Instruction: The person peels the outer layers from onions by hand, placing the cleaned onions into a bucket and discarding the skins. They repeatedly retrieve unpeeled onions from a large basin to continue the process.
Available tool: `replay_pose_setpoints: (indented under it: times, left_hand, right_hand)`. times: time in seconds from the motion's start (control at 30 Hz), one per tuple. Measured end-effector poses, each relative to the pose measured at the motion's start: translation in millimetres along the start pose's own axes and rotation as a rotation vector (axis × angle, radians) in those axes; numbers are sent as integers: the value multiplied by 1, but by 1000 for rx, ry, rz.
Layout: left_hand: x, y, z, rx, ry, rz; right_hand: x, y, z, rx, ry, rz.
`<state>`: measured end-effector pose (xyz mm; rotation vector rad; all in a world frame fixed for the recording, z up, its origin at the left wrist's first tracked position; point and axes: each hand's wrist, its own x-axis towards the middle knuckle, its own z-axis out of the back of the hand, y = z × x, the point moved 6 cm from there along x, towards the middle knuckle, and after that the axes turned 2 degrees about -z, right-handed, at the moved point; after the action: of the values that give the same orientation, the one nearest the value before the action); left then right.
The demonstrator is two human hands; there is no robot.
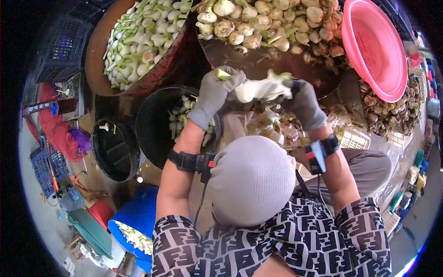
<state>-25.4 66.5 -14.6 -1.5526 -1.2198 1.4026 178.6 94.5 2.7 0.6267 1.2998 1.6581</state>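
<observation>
Both my hands wear grey gloves and meet over a white bulb vegetable [258,90] with pale green leaves. My left hand [214,94] grips its left end, where a cut green stalk tip [223,74] sticks up. My right hand [302,104] holds the other end; a dark handle shows by its fingers. Black bands with small devices sit on both wrists. A grey cap [251,180] and a patterned shirt fill the lower middle.
A large round pan [94,55] of trimmed white-green bulbs lies at top left. A pile of untrimmed bulbs [267,23] lies at top centre. A pink basin [374,46] leans at right. Black tubs [152,124] [115,150] stand at left, a blue tub [136,214] below.
</observation>
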Motion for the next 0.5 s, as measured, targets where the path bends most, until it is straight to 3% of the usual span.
replay_pose_setpoints:
  times: [0.03,0.1,0.17,0.23,0.27,0.33,0.37,0.43,0.5]
  left_hand:
    - [-5,-5,1,-36,58,-51]
    - [-14,-9,5,-204,146,-139]
    - [-18,-9,10,-467,224,-148]
    - [-19,-4,21,-653,286,-155]
    - [-19,-1,26,-605,228,-159]
    - [-20,5,33,-510,106,-163]
    - [-19,10,35,-509,101,-151]
    - [-18,21,37,-507,96,-124]
    - [-23,29,48,-323,7,-26]
  right_hand:
    - [-3,-11,11,182,-45,-132]
    - [-21,-2,31,107,-54,-90]
    - [-36,-6,44,-402,15,139]
    - [-59,-59,40,-610,351,84]
    - [-71,-75,34,-712,518,54]
    - [-88,-64,17,-919,702,-482]
    - [-90,-39,15,-1029,677,-360]
    - [-71,-37,11,-859,491,-346]
    - [-44,-14,11,-667,341,-280]
